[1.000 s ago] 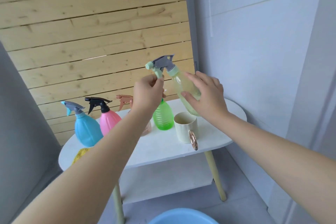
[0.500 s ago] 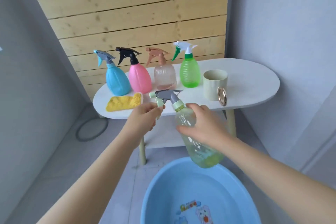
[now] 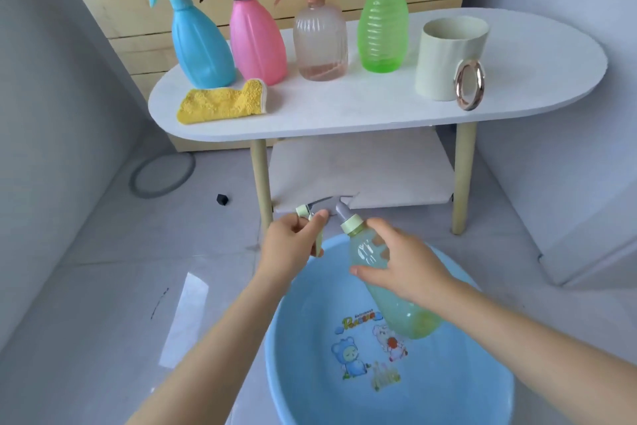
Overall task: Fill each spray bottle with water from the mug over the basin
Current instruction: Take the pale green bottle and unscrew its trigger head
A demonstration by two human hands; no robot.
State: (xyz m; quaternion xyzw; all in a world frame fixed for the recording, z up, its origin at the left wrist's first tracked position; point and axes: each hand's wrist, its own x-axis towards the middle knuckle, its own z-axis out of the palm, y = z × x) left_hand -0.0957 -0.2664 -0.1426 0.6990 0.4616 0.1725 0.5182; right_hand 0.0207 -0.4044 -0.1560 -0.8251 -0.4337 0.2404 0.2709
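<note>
We have the pale green spray bottle [image 3: 389,286] tilted over the blue basin [image 3: 396,386] on the floor, our right hand [image 3: 405,267] wrapped around its upper body while our left hand [image 3: 293,245] grips the trigger head [image 3: 315,214] near the nozzle. The head looks seated on the neck, so we judge the cap is yet to be unscrewed. The risk here is leverage: twisting by the trigger rather than the collar could strain it or let the smooth bottle slip in our grasp and drop into the basin. Once open, the dip tube could flick drips beyond the rim. Up on the white table [image 3: 379,114] the cream mug [image 3: 448,59] waits with its ring handle facing us, close to the front edge, beside the green bottle [image 3: 381,28], clear pink bottle [image 3: 320,42], pink bottle [image 3: 256,38] and blue bottle [image 3: 200,42]; a careless reach might knock one over.
</note>
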